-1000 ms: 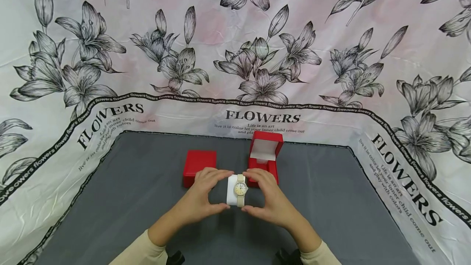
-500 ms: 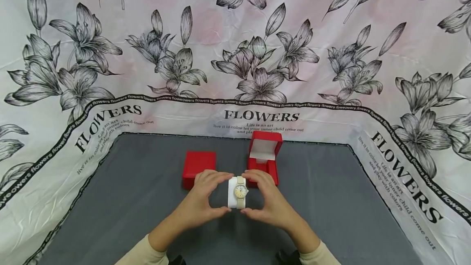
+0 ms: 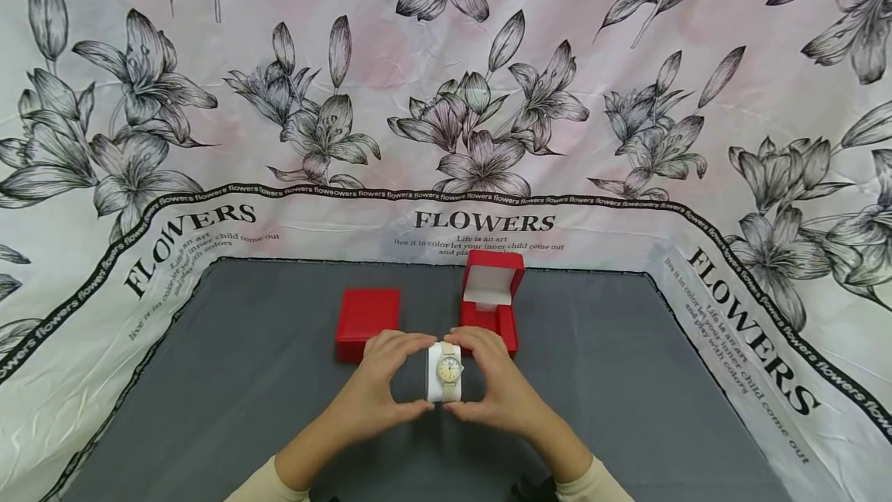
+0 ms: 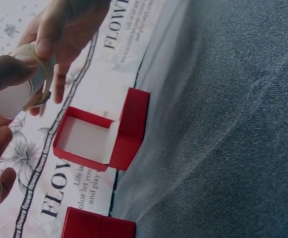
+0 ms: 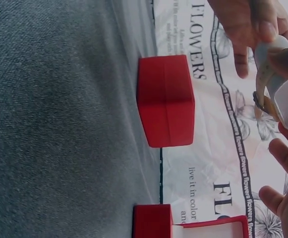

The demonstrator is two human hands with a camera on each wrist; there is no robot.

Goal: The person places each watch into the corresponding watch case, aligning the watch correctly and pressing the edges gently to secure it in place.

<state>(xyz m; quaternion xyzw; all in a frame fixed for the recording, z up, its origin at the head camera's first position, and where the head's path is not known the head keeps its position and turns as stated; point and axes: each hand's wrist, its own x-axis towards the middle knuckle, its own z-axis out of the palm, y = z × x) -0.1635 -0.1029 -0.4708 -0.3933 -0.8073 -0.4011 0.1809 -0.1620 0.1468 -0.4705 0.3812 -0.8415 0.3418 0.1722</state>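
Observation:
A wristwatch (image 3: 449,369) with a cream strap and pale round dial is wrapped around a white cushion (image 3: 434,382). Both hands hold it up above the grey cloth, dial toward the head camera. My left hand (image 3: 382,379) pinches the cushion's left side between fingertips above and thumb below. On the other side my right hand (image 3: 500,384) pinches the strap ends the same way. In the left wrist view, the cushion's smooth white end (image 4: 12,101) faces the camera and the strap (image 4: 48,82) loops round it. The strap's buckle (image 5: 257,99) shows in the right wrist view.
Behind the left hand sits a closed red box (image 3: 369,320). An open red box (image 3: 492,308), lid raised and white inside the lid, stands behind the right hand. Grey cloth (image 3: 613,378) covers the table, bordered by a white flower-printed sheet (image 3: 334,227) at the back and sides.
The head view has shifted, moving the boxes slightly left. Both hands and the watch have come slightly lower, and the right fingertips sit closer in over the strap. The grip is otherwise unchanged.

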